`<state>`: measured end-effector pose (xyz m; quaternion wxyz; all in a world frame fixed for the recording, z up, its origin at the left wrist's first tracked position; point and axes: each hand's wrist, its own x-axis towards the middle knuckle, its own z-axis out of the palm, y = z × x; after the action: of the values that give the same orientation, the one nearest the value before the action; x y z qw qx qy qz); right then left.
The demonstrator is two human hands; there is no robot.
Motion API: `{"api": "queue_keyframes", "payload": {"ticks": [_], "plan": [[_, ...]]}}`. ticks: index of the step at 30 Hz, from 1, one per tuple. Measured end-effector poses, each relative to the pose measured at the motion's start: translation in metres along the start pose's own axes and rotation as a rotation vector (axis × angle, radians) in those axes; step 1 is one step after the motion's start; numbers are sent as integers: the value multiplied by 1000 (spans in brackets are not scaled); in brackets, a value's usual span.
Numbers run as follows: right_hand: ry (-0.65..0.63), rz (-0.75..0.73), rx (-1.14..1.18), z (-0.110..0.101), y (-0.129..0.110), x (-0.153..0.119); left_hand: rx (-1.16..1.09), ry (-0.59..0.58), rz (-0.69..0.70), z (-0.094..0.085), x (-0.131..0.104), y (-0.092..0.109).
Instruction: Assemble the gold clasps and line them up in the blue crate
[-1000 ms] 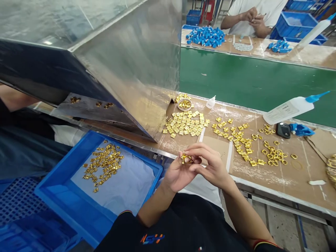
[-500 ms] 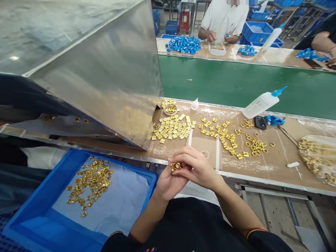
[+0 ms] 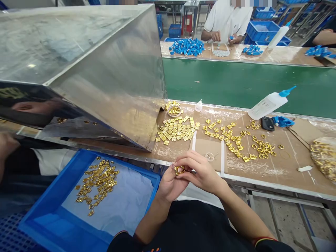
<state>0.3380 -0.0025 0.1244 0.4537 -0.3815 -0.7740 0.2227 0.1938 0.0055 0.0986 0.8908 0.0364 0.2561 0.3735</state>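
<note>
A small gold ring [image 3: 180, 170] with a squarish gold part at its side is pinched between my two hands, in front of the bench edge. My left hand [image 3: 169, 183] grips it from the left with thumb and fingers. From the right, my right hand [image 3: 201, 171] closes on the same ring, its fingers hiding part of it. Just beyond my hands lie flat square gold pieces [image 3: 178, 129] in a cluster. Further right are more gold squares [image 3: 231, 140] and loose gold rings [image 3: 264, 147]. A clear round band [image 3: 209, 156] rests on a cardboard sheet [image 3: 204, 145].
On the left stands a large metal hood [image 3: 110, 80]; below it a blue tray [image 3: 126, 161] holds finished-looking gold rings [image 3: 98, 182]. A glue bottle [image 3: 267, 105], a small white bottle [image 3: 198, 106] and a bag of rings [image 3: 324, 157] sit on the bench. Across the green belt [image 3: 236, 80] a person works.
The view has shifted slightly, so most things appear a little further right. Both hands keep hold of the gold ring in nearly the same pose.
</note>
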Motion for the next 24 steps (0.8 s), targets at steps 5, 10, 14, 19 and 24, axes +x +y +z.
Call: {"api": "queue_keyframes", "payload": {"ticks": [5,10,14,19,24], "plan": [[68,-65,-85,0,-2,-6,23,-128,-90,2,2,-3],[119,-6,-165,-18,-5,-21,264,-191,-106,11,6,-7],[280,314,-405,-50,23,-68,668,-75,175,-4,16,8],[317,702,-671,-72,75,-149,1221,224,560,-46,37,43],[388,732,-818,-62,103,-179,1517,221,787,-56,62,53]]}}
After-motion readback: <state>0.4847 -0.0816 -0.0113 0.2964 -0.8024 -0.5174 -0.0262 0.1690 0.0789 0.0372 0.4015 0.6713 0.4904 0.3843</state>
